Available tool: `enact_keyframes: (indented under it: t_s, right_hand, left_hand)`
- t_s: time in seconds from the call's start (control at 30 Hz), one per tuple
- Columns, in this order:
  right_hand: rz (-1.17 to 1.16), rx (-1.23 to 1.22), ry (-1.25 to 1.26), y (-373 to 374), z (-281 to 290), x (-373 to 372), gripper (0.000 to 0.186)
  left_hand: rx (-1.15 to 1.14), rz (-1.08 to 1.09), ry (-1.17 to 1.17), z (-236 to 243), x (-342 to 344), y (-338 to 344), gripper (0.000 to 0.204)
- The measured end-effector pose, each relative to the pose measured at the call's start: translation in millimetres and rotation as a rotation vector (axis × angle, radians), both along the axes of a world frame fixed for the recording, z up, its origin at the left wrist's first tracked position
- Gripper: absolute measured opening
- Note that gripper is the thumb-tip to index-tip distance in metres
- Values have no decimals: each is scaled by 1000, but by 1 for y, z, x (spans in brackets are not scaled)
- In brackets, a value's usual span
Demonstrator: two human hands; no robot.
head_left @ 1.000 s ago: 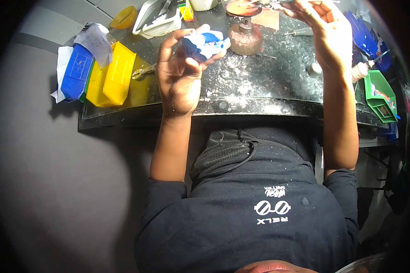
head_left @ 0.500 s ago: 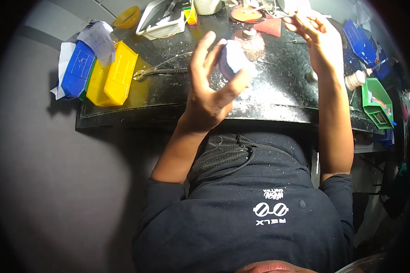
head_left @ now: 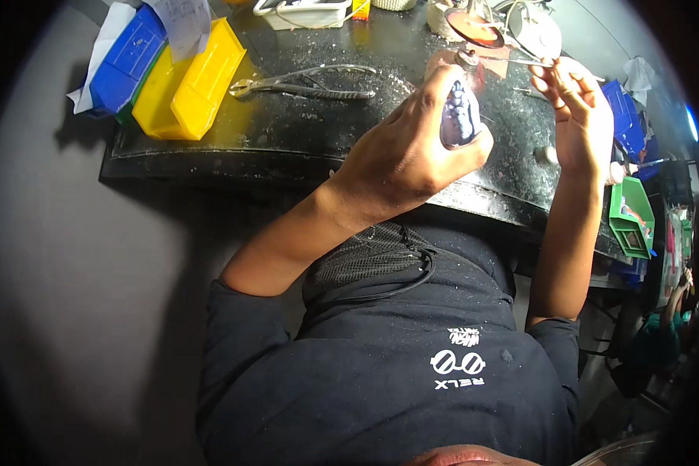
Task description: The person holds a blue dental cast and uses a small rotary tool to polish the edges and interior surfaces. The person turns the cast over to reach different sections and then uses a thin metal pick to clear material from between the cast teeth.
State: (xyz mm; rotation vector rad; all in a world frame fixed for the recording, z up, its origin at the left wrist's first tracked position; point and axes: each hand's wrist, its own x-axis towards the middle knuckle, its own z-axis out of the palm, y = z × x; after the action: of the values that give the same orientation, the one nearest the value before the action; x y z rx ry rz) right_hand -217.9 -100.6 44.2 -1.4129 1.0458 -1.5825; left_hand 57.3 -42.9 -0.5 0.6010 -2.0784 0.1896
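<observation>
My left hand (head_left: 412, 147) is closed around a pale bluish-white dental cast (head_left: 460, 116), tilted so that its row of teeth shows. Between the fingertips of my right hand (head_left: 581, 116) is a thin metal hand tool (head_left: 524, 61), pointing left. Its far end reaches toward the metal neck of a small glass burner bottle (head_left: 467, 59); whether they touch, I cannot tell. Right above that bottle is a round dish with a reddish-orange surface (head_left: 474, 29). The lower body of the bottle is partly hidden by my left hand and the cast.
Long-handled pliers (head_left: 303, 81) lie on the black bench (head_left: 272, 124). Yellow (head_left: 202, 85) and blue (head_left: 128, 66) bins stand left, a white tray (head_left: 330, 15) at the back. A green bin (head_left: 631, 221) sits right. Another person (head_left: 664, 330) is at far right.
My left hand has moved right and turned, bringing the cast's teeth into sight. My right hand with the tool has shifted slightly right and nearer. The whole view has also shifted and tilted.
</observation>
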Motion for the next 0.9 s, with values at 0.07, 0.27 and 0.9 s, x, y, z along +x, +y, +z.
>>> enact_keyframes:
  t_s: [0.07,0.27,0.9]
  right_hand:
    - [46,-32,-4,8,5,6,26]
    - [170,-66,58,33,26,8,24]
    - [62,-105,328,55,45,49,16]
  left_hand:
    - [4,-8,23,0,1,2,32]
    - [-5,-35,19,9,0,5,31]
    - [11,-4,14,8,-1,10,27]
